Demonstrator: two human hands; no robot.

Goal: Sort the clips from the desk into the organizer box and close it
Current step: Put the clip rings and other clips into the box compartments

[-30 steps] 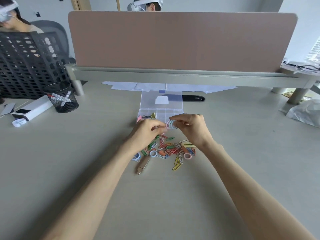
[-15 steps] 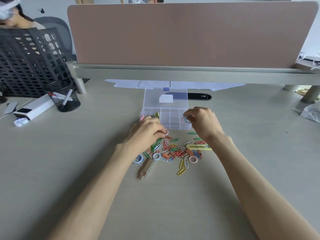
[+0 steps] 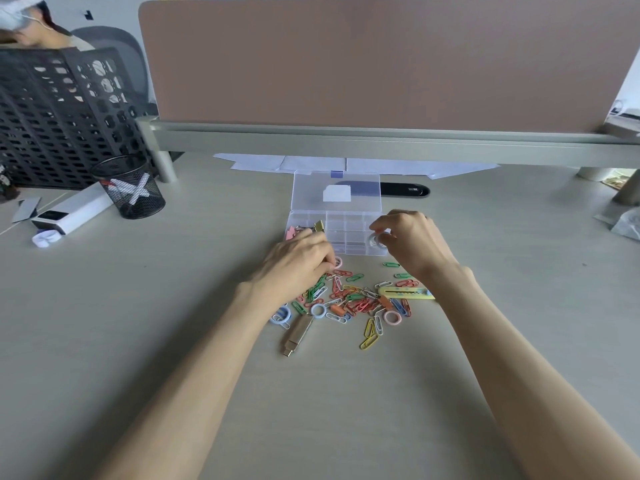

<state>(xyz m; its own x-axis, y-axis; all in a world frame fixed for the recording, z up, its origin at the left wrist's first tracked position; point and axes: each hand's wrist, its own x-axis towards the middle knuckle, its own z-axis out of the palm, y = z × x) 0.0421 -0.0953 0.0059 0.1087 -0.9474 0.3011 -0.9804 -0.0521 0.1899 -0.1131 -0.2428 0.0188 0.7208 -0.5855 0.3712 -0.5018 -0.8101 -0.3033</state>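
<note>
While binder clips (image 3: 313, 229) lie in the organizer box (image 3: 343, 233), the right grip (image 3: 412, 242) pinches a ring (image 3: 375, 240); left grip (image 3: 298, 259) unclear.

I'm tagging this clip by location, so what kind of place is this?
Most likely a shared office. A pale laminate desk is backed by a pinkish-brown fabric privacy divider, with a black wire-mesh pen cup and scattered coloured paper clips on it.
</note>
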